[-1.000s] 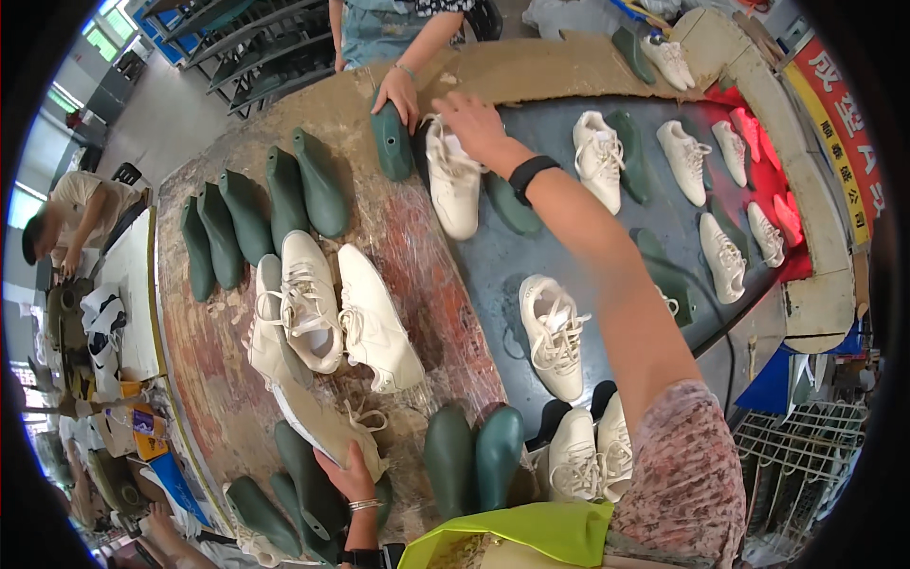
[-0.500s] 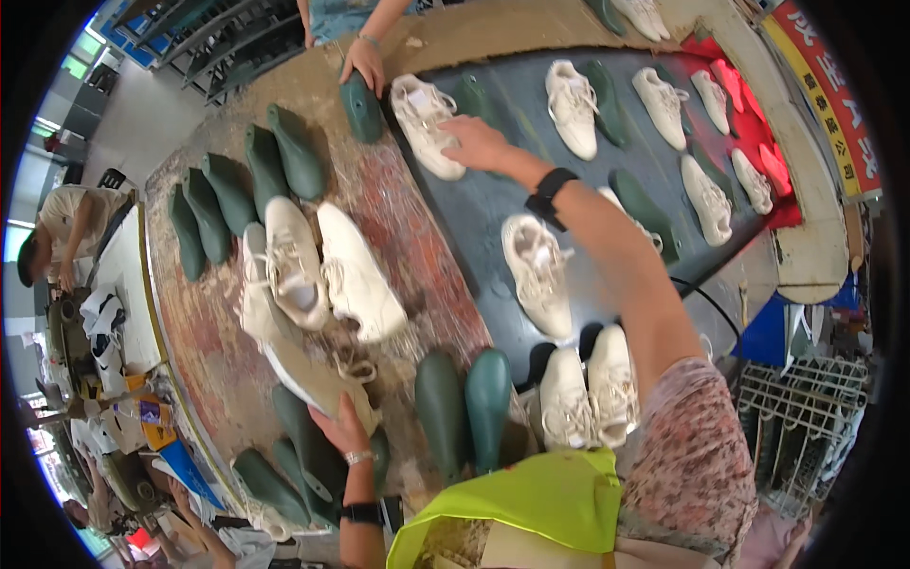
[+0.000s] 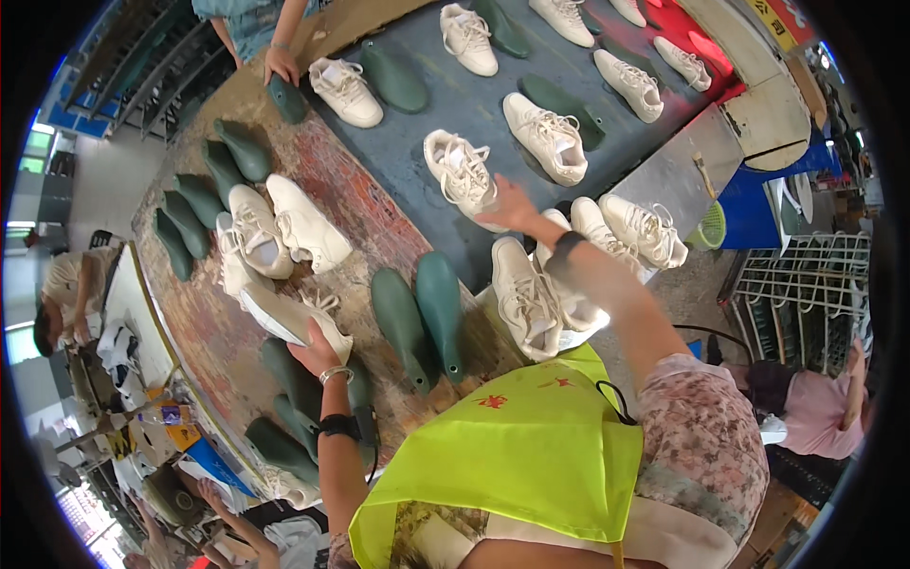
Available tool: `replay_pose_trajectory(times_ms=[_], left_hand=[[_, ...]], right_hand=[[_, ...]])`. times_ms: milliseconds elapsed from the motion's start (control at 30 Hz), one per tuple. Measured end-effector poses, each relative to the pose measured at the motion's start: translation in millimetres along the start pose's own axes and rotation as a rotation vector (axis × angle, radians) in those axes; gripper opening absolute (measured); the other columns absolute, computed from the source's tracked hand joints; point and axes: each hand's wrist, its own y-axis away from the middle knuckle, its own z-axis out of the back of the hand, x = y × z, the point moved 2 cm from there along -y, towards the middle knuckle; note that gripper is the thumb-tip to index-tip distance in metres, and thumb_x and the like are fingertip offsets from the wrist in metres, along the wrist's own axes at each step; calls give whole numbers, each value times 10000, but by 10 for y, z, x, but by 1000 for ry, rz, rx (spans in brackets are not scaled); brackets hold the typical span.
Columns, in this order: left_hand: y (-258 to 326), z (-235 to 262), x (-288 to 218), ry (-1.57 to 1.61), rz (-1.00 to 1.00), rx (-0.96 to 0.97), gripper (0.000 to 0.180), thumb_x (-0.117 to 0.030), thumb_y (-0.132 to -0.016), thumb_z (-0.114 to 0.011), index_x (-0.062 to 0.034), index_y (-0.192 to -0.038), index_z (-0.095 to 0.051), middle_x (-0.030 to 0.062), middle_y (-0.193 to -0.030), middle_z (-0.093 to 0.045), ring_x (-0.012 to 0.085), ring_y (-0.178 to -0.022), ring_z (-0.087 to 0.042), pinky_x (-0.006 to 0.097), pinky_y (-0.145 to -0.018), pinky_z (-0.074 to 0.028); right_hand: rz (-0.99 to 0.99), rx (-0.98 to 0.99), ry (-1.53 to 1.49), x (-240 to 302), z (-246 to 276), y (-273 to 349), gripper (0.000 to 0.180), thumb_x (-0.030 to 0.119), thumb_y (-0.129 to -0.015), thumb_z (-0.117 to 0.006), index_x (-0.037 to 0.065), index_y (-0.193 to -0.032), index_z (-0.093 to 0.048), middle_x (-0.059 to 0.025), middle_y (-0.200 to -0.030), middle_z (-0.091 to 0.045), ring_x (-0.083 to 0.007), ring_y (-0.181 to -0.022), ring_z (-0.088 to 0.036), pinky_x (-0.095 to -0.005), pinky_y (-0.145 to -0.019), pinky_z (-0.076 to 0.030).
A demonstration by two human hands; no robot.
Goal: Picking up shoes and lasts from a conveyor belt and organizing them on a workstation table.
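Note:
My left hand (image 3: 316, 353) is closed on a cream lace-up sneaker (image 3: 284, 308), which lies tilted with its sole side showing, against other cream sneakers on the worn tabletop. My right hand (image 3: 513, 205) reaches over the dark belt and grips the toe end of another cream sneaker (image 3: 459, 171) lying there with its laces loose. Part of that toe is hidden by my fingers. Close to my left hand lie green shoe lasts (image 3: 291, 375). Two more lasts, one a green last (image 3: 439, 308), lie between my arms.
Cream sneakers (image 3: 526, 294) crowd the belt's near end under my right forearm. Sneakers and green lasts (image 3: 393, 78) sit along the belt toward a red-lit opening (image 3: 711, 62). Across the table, a co-worker's hand (image 3: 282, 64) touches a green last (image 3: 287, 99). A wire rack (image 3: 796, 284) stands right.
My right hand has left the sneaker at the belt's far side and come back to a nearer one. My left hand still holds its sneaker. The whole view has shifted.

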Motion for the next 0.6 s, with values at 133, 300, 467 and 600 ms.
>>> replay_pose_trajectory(times_ms=[133, 300, 467, 600], left_hand=[[-28, -23, 156, 98, 28, 40, 682, -337, -769, -674, 129, -1182, -394, 253, -1155, -505, 327, -1024, -524, 378, -894, -405], [-93, 63, 274, 200, 10, 62, 699, -321, -768, -695, 133, -1201, -387, 221, -1163, -518, 267, -1018, -536, 345, -862, -431], [-150, 97, 252, 42, 54, 81, 747, -370, -716, -726, 135, -1169, -413, 239, -1155, -518, 284, -1033, -527, 347, -886, -410], [-89, 407, -73, 35, 65, 194, 818, -475, -699, -707, 123, -1179, -423, 239, -1151, -526, 302, -1045, -524, 358, -882, -405]], right_hand=[[-280, -52, -16, 232, -115, 13, 922, 348, -636, -732, 166, -1373, -209, -179, -1305, -372, -429, -1171, -373, -477, -933, -382], [-53, 62, 188, 175, 273, -260, 786, 250, -659, -713, 224, -1330, -305, -102, -1245, -446, -386, -1146, -410, -464, -886, -430], [535, 24, 242, 601, 911, 106, 633, 219, -678, -691, 255, -1260, -445, -16, -1153, -535, -294, -1064, -475, -423, -854, -448], [1141, 16, 255, 1492, 807, 363, 523, 145, -683, -656, 250, -1178, -523, 16, -1102, -564, -252, -1030, -491, -396, -885, -416]])
